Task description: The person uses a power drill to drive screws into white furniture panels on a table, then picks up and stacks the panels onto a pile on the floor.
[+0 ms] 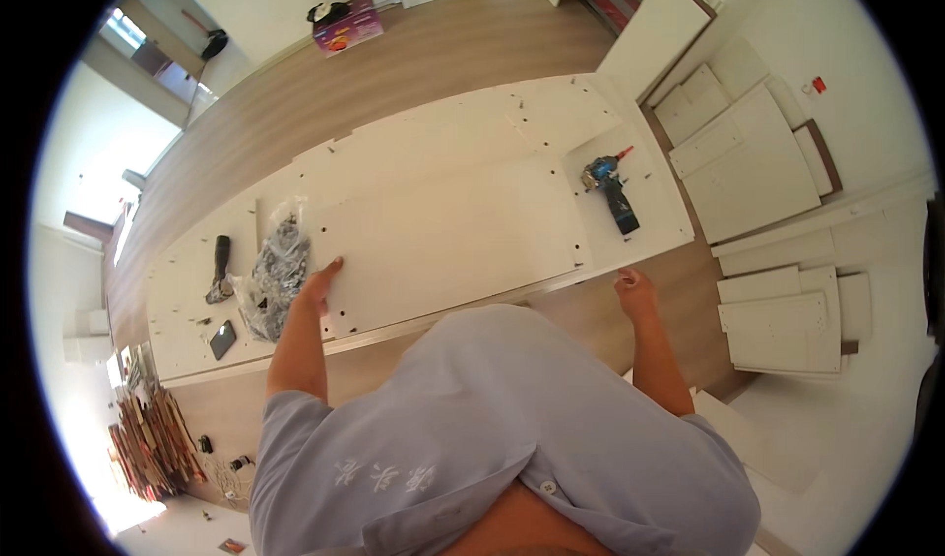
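Observation:
A large white panel assembly [443, 231] lies flat before me, dotted with small holes and fittings. My left hand [317, 285] is over its left part, fingers apart, right beside a clear plastic bag [281, 266] full of grey hardware pieces. Past the panel's near right edge, my right hand [637, 292] hangs with its fingers curled in; whatever they may hold is too small to make out. A blue and black cordless drill [614, 194] with a red tip rests on the panel's right end. Left of the bag lie a dark power tool [220, 266] and a phone [223, 339].
More white boards [758, 162] lean along the right wall, with a shorter stack [787, 320] nearer me. A purple box [348, 32] stands by the far wall. At the lower left is a pile of thin strips [153, 433]. Wood-look flooring [443, 44] surrounds the panel.

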A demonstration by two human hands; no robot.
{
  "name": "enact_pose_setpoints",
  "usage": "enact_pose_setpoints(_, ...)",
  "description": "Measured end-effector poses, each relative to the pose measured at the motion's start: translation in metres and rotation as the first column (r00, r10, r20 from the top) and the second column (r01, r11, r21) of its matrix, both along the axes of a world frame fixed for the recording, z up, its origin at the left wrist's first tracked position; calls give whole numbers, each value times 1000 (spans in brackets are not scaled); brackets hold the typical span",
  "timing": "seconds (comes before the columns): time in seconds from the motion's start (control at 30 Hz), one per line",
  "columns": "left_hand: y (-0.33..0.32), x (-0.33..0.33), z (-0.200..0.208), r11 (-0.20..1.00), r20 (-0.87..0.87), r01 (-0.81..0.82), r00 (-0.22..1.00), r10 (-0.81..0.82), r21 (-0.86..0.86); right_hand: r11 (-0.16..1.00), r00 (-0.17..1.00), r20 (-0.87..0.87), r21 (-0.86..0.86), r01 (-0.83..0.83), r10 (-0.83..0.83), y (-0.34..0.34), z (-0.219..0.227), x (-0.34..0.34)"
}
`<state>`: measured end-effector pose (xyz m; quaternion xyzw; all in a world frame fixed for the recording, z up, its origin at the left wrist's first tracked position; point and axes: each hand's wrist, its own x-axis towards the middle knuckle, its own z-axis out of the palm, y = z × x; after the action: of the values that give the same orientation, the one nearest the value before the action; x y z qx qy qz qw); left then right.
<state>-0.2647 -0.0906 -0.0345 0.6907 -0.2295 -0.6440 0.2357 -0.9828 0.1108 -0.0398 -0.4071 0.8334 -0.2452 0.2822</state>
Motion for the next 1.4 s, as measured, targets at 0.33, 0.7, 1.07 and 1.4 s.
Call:
enact_pose_setpoints(0.33,59,-55,157,948,-215,-41,976,-29,-315,998,990,135,-41,37,-31,-7,3,-32)
enact_pose_setpoints(0.7,292,-89,424,761,632,136,658,410,-635,709,725,90,-324,-627,683,-193,31,45)
enact_pose_setpoints(1.07,510,-82,479,936,788,-283,518,333,-210,459,382,266,-363,-811,885,-163,28,211)
enact_pose_setpoints(1.4,746,-8,248,829,761,-558,527,379,-26,433,405,177,-163,-887,897,-40,19,266)
